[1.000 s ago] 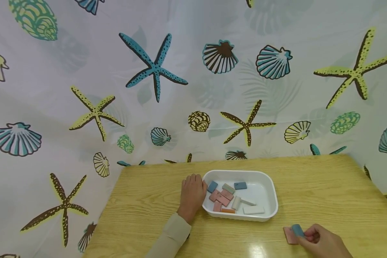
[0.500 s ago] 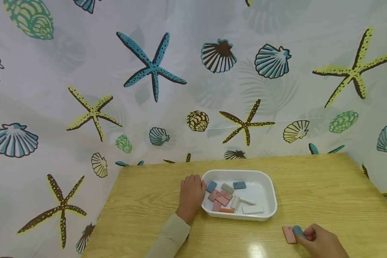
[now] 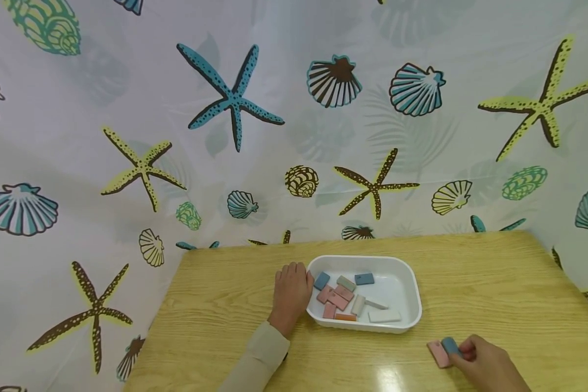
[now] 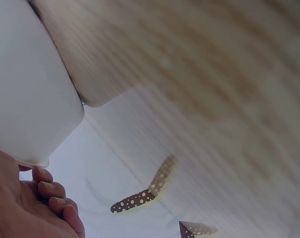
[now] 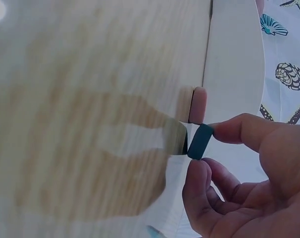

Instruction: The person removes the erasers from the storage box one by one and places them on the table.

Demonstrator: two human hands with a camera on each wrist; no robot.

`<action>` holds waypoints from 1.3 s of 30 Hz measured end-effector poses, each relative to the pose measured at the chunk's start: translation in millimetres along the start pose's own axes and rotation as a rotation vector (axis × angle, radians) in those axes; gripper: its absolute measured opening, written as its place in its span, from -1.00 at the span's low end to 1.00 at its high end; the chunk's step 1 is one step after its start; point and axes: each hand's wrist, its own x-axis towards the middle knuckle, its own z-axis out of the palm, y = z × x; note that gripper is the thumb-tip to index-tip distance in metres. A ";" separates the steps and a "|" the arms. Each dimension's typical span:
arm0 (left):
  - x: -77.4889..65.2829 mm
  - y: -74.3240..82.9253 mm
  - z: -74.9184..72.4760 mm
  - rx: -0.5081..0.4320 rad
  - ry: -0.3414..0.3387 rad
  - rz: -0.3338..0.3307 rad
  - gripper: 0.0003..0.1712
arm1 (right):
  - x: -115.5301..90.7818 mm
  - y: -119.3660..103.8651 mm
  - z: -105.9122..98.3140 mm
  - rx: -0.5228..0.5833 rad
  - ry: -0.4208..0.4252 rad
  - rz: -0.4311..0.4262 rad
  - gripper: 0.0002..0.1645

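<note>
In the head view my right hand [image 3: 492, 363] pinches a small blue eraser-like block [image 3: 451, 345] between thumb and fingers. The block is tilted, its lower edge at the tabletop in the right wrist view [image 5: 200, 141]. Right beside it, a pink block [image 3: 439, 354] lies flat on the table. My left hand [image 3: 292, 296] holds the left rim of a white tray [image 3: 412, 291], and in the left wrist view its curled fingers [image 4: 56, 191] are at the rim. Inside the tray lie several pink blocks [image 3: 340, 301], blue blocks [image 3: 365, 279] and white blocks [image 3: 384, 316].
An orange block [image 3: 345, 317] and a grey-beige one [image 3: 345, 283] are also in the tray. The wood-grain table [image 3: 225, 299] ends at a curtain [image 3: 274, 163] printed with starfish and shells, which rises behind it and at both sides.
The blue block partly covered the pink one a second ago; it has shifted right off it and is now held alongside. My left hand stays at the tray.
</note>
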 end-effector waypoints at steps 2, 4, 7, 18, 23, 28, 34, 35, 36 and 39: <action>0.1 0.5 -0.5 0.000 0.000 0.000 -0.72 | 0.8 -0.3 -0.8 -0.003 -0.001 -0.012 -0.50; 0.1 1.1 -1.4 -0.004 0.002 0.000 -0.72 | 1.4 -0.8 -1.4 -0.005 -0.001 -0.022 -0.52; 0.3 1.4 -2.4 -0.003 0.006 0.000 -0.72 | 1.8 -1.9 -1.7 -0.005 0.000 -0.034 -0.57; 3.4 1.3 -2.7 0.008 0.001 -0.002 -0.69 | 3.3 -2.8 1.0 0.037 -0.057 -0.044 -0.57; 2.6 1.6 -3.3 -0.001 -0.005 -0.002 -0.70 | 3.9 -2.3 2.1 0.049 -0.063 -0.033 -0.59; 1.1 2.1 -4.5 -0.002 0.000 0.000 -0.71 | 2.5 -2.1 2.7 0.050 -0.079 -0.032 -0.56; 0.2 2.1 -5.5 0.000 0.005 -0.001 -0.72 | -1.2 -6.4 -1.5 0.062 -0.090 -0.044 -0.64; 0.2 2.0 -5.4 -0.003 0.004 -0.003 -0.72 | -2.1 -7.2 -3.2 0.069 -0.086 -0.046 -0.67; 0.1 2.0 -5.0 -0.004 0.003 -0.004 -0.72 | -2.8 -8.4 -5.2 0.068 -0.074 -0.045 -0.69; -0.3 2.0 -3.7 -0.009 0.002 -0.007 -0.70 | -3.3 -13.6 -12.6 0.070 -0.027 -0.063 -0.75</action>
